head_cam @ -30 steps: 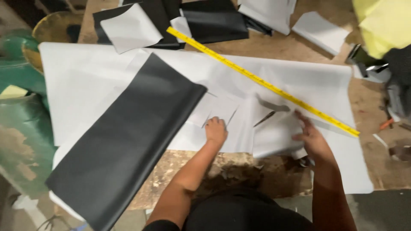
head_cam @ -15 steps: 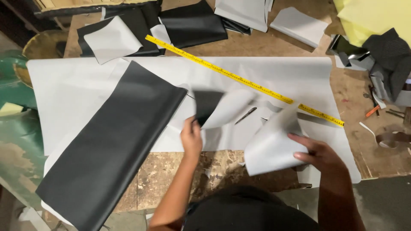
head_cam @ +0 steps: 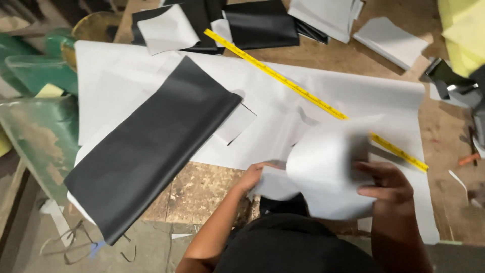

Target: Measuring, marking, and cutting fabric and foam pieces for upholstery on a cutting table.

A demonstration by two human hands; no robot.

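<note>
The cut grey piece (head_cam: 328,174), flat a moment ago, is now lifted and pinched by both the left hand (head_cam: 257,176) and right hand (head_cam: 386,187); beneath lies the grey sheet (head_cam: 126,81) on the wooden workbench (head_cam: 202,189).

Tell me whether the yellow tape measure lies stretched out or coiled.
Stretched out: the yellow tape measure runs straight and diagonal across the white sheet.

A worn, scuffed wooden table (head_cam: 202,187) fills the frame's centre. Green plastic-covered bins (head_cam: 35,116) sit at left, above grey concrete floor (head_cam: 60,247) at lower left.
</note>
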